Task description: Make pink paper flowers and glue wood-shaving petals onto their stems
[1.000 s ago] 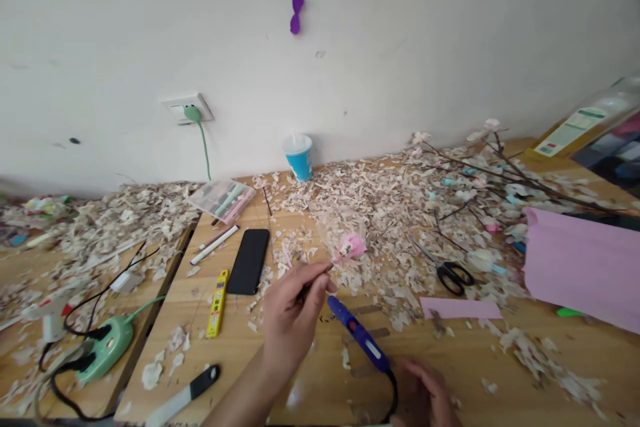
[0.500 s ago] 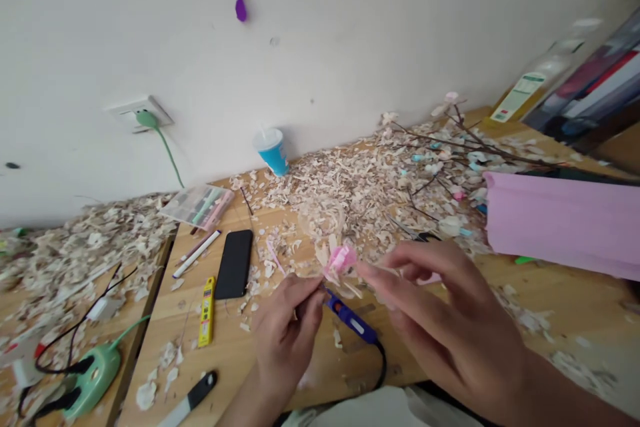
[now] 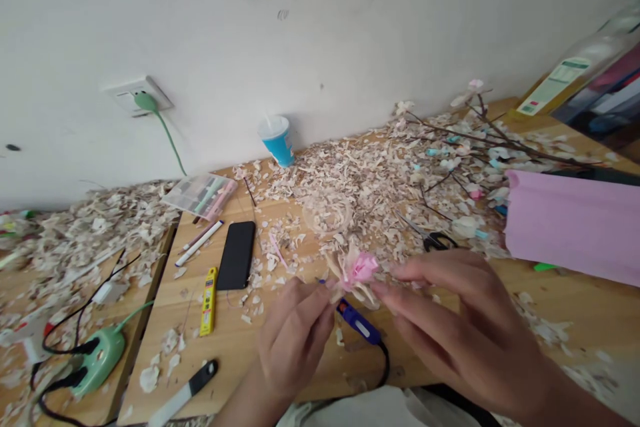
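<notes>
Over the front of the wooden table, my left hand (image 3: 297,333) is closed, pinching the base of a handmade flower (image 3: 363,267) with a bright pink centre and cream, shaving-like petals. My right hand (image 3: 465,313) comes in from the right, fingers stretched out and slightly apart. One fingertip is at the flower's lower right petals; whether it touches them I cannot tell. Behind and below the flower lies a purple-blue corded tool (image 3: 359,321), its front end partly hidden by my left hand and the petals.
Pale shavings (image 3: 345,180) cover the table's back. To the left lie a black phone (image 3: 237,255), a yellow box (image 3: 208,301), a white pen (image 3: 199,243) and a black-handled blade (image 3: 183,393). Scissors (image 3: 440,241), flowered twigs (image 3: 480,137) and a pink sheet (image 3: 575,227) are right. A blue cup (image 3: 279,141) stands behind.
The flower has moved slightly right and now shows its pink centre and spread petals more plainly. Both hands have shifted a little right with it. The head view has tilted slightly down.
</notes>
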{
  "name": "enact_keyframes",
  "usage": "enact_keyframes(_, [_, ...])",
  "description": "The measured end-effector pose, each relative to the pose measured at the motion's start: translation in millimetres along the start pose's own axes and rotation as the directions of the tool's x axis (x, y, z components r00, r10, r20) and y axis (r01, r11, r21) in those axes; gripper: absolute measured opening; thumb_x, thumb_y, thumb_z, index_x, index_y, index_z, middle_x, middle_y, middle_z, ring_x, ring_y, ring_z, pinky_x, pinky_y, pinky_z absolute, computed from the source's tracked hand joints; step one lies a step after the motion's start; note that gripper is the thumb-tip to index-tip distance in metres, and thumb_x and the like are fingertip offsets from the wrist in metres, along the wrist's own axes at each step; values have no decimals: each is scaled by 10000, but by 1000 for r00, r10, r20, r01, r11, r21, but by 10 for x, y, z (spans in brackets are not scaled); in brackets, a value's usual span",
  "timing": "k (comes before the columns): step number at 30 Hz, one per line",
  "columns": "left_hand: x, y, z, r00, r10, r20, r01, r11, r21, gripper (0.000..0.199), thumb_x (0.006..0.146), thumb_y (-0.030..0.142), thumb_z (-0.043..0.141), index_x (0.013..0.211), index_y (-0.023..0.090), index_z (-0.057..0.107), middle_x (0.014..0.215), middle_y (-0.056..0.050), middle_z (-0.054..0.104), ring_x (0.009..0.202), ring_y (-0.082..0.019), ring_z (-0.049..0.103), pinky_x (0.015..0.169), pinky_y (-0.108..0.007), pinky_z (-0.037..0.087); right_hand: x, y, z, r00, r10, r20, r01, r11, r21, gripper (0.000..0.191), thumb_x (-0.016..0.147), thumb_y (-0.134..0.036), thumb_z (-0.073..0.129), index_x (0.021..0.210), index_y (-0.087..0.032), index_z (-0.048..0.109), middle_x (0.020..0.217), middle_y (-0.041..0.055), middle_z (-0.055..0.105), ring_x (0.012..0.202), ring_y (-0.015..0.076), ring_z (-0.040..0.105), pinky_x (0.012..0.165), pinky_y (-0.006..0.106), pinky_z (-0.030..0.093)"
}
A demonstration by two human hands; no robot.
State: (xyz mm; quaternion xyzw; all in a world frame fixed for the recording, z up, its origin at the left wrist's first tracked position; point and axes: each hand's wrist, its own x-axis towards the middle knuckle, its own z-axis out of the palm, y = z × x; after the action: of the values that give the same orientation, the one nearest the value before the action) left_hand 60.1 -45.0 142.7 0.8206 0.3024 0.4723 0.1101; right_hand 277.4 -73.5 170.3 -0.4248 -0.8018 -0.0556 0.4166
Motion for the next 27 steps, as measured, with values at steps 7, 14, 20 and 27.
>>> enact_keyframes(7, [-91,-29,-132,990,40,132,-42,999,10,625,879,12,616,1473,129,460,1028,-131,732,895,-203,697,777,-353,604,-158,104,-92,998,-27,53,26,999,23,361,828,-20,655,1142,-196,635,1133,83,553,1044,212,595,927,392,537])
enact_keyframes(14, [-30,212,-133,965,-156,-209,170,984,52,427,982,231,533,1404,285,571,813,-104,731,716,-255,686,609,-430,608,-644,436,-304,992,116,58,-112,992,-66,286,838,-96,662,1042,-296,648,957,83,642,870,215,669,784,381,586])
enact_keyframes(20, [-97,-20,-16,965,-245,-87,205,922,-328,171,996,274,541,1120,312,651,808,-37,733,684,-188,689,643,-369,603,-1290,651,32,959,212,190,-199,976,-88,383,855,-88,648,1176,-296,641,1050,81,676,910,244,712,805,370,605])
enact_keyframes(27, [-181,-184,236,914,-401,-60,292,754,-588,73,950,292,642,1018,271,656,802,-13,731,721,-151,691,679,-299,578,-1359,535,160,942,293,162,-290,956,-42,304,913,-198,632,1207,-272,639,1110,83,664,973,242,689,837,373,585])
